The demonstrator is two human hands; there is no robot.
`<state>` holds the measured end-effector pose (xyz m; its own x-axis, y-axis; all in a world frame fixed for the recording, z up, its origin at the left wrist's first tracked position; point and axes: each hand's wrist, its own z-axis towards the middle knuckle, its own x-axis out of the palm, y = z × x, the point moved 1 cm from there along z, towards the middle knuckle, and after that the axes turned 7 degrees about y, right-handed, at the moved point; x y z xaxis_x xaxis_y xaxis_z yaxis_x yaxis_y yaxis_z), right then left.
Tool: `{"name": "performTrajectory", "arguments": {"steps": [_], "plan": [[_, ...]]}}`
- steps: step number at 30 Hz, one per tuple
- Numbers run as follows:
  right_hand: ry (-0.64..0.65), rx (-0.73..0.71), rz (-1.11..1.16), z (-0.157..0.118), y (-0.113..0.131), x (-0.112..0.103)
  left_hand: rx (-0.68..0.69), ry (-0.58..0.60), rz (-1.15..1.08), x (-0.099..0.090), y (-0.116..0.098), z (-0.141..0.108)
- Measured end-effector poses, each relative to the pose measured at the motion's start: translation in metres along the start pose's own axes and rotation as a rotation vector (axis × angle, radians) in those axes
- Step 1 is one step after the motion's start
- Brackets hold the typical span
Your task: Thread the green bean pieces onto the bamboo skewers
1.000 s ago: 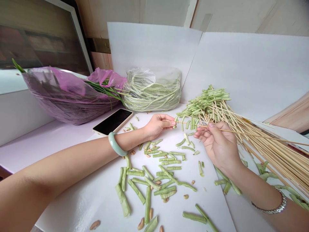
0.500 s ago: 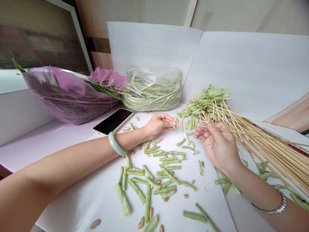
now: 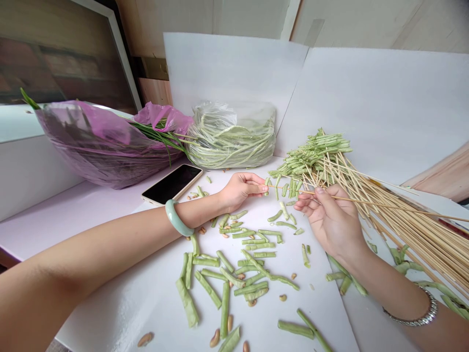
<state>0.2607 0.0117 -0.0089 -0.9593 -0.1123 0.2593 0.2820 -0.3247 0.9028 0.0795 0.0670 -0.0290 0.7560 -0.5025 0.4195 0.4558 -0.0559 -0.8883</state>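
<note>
A thin wooden skewer (image 3: 344,198) runs between my two hands, with several short pieces of green bean (image 3: 285,189) threaded on its left part. My right hand (image 3: 331,217) is closed on the skewer, thumb on top. At the left end, my left hand (image 3: 244,189) pinches a bean piece (image 3: 266,187) by the skewer's tip. Below the hands, many cut bean pieces (image 3: 252,244) lie scattered on the white board (image 3: 146,293), with a few brown beans (image 3: 215,337) among them. Loaded skewers with stacked bean pieces (image 3: 315,151) rest behind my right hand.
A bundle of skewers (image 3: 410,230) fans out at the right. A phone (image 3: 172,184) lies left of my left hand. Behind it are a purple bag (image 3: 110,142) of greens and a clear bag (image 3: 234,137) of long beans. White panels (image 3: 234,68) stand at the back.
</note>
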Motion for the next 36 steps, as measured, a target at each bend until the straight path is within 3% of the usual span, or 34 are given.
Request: {"name": "performTrajectory", "arguments": {"steps": [36], "plan": [[0.093, -0.043, -0.041, -0.0017, 0.0019, 0.0017, -0.009, -0.003, 0.005, 0.0003, -0.0004, -0.0009]]}}
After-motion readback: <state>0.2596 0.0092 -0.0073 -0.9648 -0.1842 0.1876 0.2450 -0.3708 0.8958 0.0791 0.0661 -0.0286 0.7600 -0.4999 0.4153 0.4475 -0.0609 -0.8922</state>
